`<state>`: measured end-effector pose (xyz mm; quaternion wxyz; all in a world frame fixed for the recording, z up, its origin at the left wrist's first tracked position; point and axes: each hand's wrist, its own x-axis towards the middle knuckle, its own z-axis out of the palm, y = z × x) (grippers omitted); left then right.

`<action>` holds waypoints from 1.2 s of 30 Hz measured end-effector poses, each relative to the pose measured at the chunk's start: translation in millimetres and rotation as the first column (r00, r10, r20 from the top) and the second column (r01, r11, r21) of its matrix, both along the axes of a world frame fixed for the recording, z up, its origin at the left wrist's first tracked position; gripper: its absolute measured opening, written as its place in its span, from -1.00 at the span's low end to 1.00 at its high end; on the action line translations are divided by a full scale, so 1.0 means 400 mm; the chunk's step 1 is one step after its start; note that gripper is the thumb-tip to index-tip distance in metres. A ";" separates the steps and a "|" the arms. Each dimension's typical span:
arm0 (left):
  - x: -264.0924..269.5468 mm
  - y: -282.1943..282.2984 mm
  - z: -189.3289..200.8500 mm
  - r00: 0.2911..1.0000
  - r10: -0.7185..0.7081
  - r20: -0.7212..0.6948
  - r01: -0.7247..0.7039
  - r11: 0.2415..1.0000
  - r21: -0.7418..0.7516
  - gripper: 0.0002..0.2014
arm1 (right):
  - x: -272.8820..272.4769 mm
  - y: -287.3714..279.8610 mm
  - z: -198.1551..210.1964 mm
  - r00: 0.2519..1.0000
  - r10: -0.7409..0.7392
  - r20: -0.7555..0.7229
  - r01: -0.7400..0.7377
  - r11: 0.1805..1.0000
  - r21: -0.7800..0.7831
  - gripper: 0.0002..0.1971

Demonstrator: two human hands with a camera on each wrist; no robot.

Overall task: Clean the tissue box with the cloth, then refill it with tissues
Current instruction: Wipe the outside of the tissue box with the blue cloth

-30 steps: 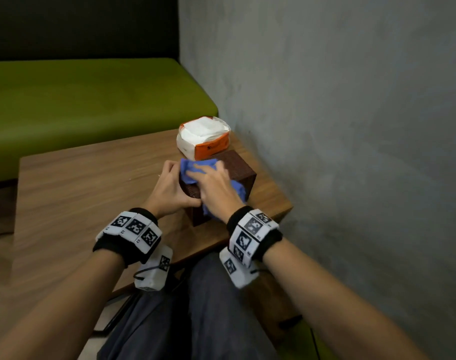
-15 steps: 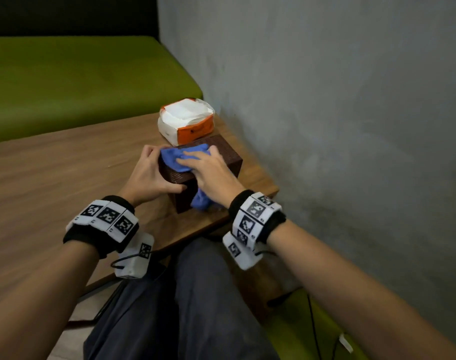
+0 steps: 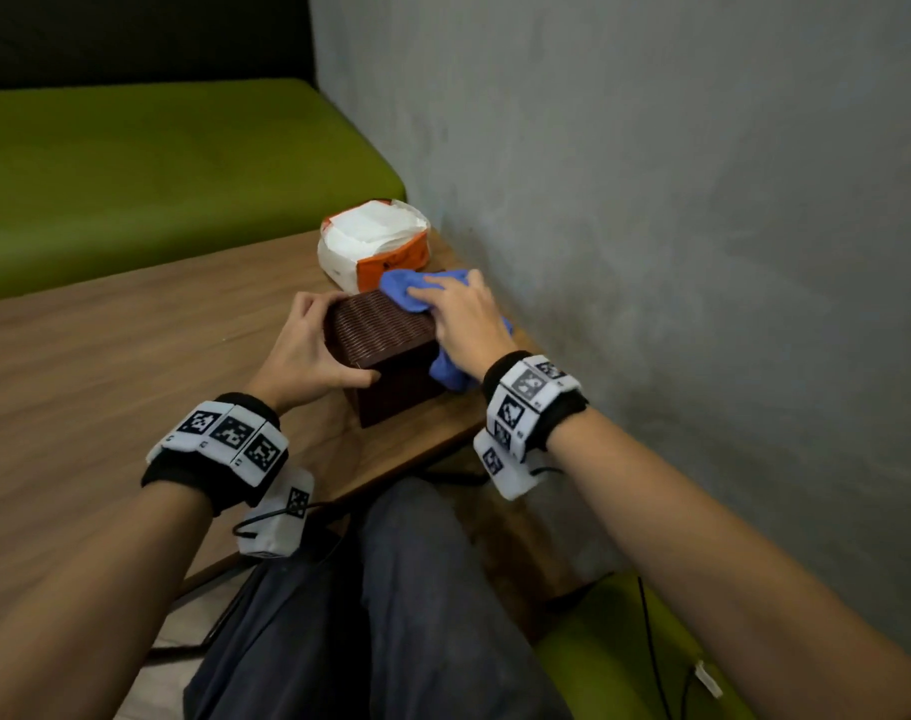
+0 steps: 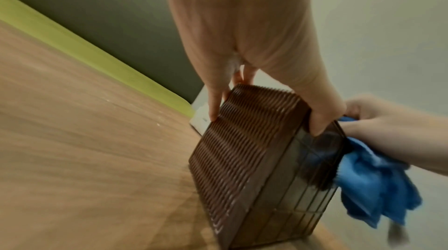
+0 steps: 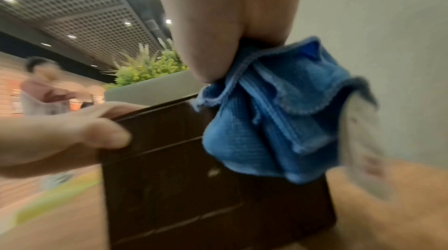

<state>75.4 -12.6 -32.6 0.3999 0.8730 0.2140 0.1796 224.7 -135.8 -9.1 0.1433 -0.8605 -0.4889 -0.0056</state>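
Note:
A dark brown ribbed tissue box [image 3: 386,335] stands near the wooden table's right front corner. My left hand [image 3: 316,348] grips its left side, with the fingers [image 4: 213,104] on the far edge and the thumb on the near face. My right hand [image 3: 456,317] holds a bunched blue cloth [image 3: 404,291] against the box's far right top corner, and the rest of the cloth [image 4: 371,187] hangs down the right side. In the right wrist view the cloth [image 5: 278,120] drapes over the box [image 5: 194,187]. A white and orange tissue pack [image 3: 373,246] lies just behind the box.
The wooden table [image 3: 131,366] stretches bare to the left. A grey wall [image 3: 651,252] runs close along the right of the box. A green bench [image 3: 157,174] sits behind the table. My legs are under the near table edge [image 3: 417,454].
My right hand has slid the cloth from the near left of the box top to its far right corner, uncovering the ribbed top. My left hand still grips the box.

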 end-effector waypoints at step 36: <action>0.021 -0.036 0.013 0.999 0.042 0.008 -0.041 0.998 -0.053 0.15 | 0.031 0.012 -0.006 1.000 -0.021 0.001 0.021 1.000 0.015 -0.60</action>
